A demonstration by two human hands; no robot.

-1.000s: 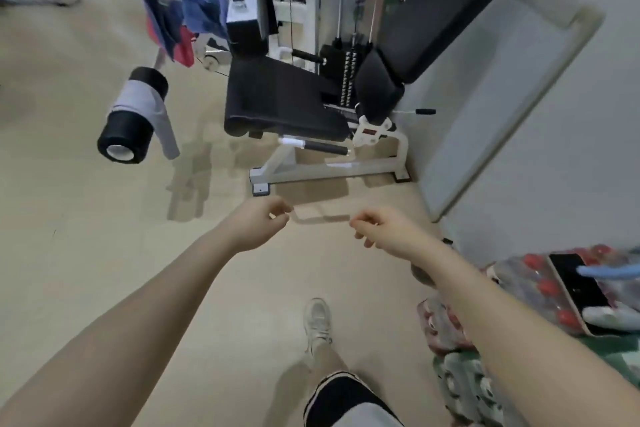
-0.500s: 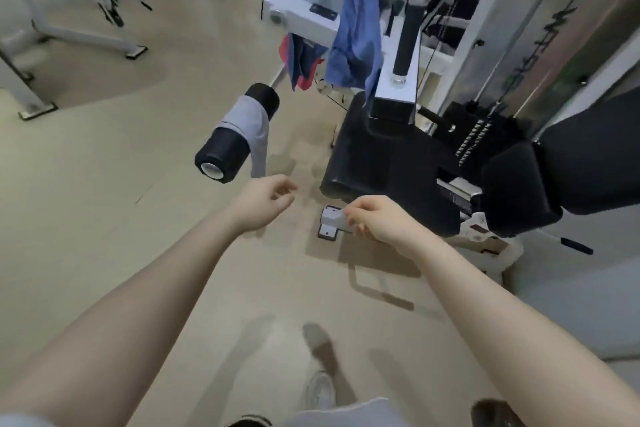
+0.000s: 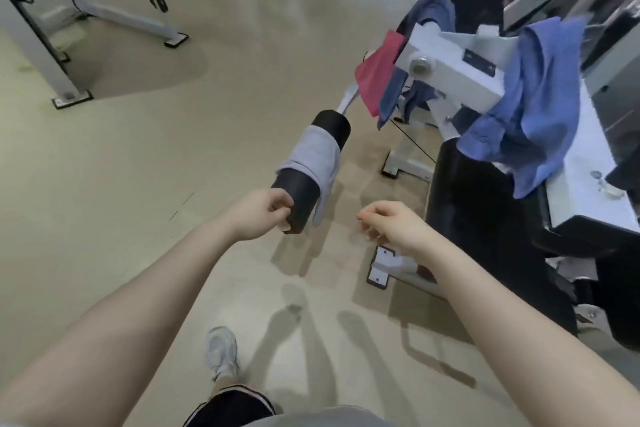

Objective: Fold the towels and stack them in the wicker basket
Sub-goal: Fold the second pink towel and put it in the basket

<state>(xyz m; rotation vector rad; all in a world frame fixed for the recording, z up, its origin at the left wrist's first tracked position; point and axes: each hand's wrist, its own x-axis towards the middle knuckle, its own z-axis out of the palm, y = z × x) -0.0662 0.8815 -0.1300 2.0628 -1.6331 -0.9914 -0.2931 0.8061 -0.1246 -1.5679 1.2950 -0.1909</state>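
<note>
Nearest, a pale sneaker point(image 3: 223, 354) stands on the beige floor point(image 3: 104, 218), and both bare arms reach forward over it: the left hand point(image 3: 261, 215) hangs with fingers loosely curled around nothing, right at the near end of a black foam roller point(image 3: 304, 194), while the right hand point(image 3: 391, 224) is likewise loosely curled and empty. A grey towel point(image 3: 315, 156) lies draped over that roller; farther right, a blue towel point(image 3: 530, 114) hangs on the white machine frame point(image 3: 450, 62), with a red cloth point(image 3: 374, 76) and another blue cloth point(image 3: 433, 15) beyond
</note>
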